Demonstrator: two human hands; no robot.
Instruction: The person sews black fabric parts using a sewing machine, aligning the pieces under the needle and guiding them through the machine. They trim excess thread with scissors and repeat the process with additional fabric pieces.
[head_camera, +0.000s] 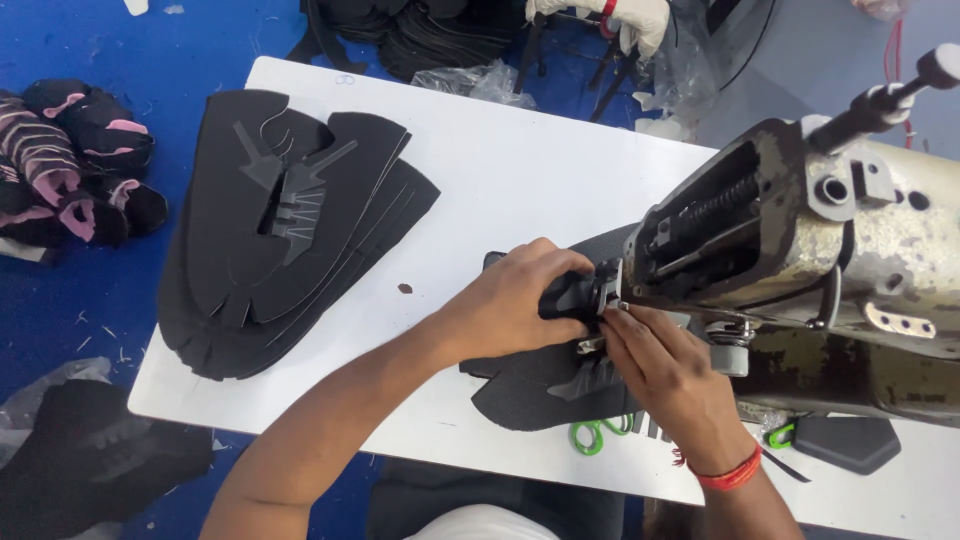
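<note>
Head view of a white table (500, 160) carrying a worn, grey-metal industrial sewing machine (800, 250) at the right. The left hand (515, 300) is closed over the upper edge of a flat black fabric shoe-upper piece (530, 385), pressing it against the machine's needle area; the right hand (665, 365), with a red thread band (728, 474) at the wrist, pinches the same piece just beside the presser foot (605, 300), fingertips touching the fabric. The two hands lie close together, both clamped on the piece, which rests on the table under the machine head and extends toward the near edge. A pair of green-handled snips (592, 436) lies partly under the piece at the near edge. A fanned stack of matching black cut pieces (280, 240) lies well apart at the left of the table. On the blue floor (150, 40), left, sits a heap of black-and-pink shoe uppers (70, 160). At the top, another person's white-gloved hand (625, 18) reaches among black parts.
</note>
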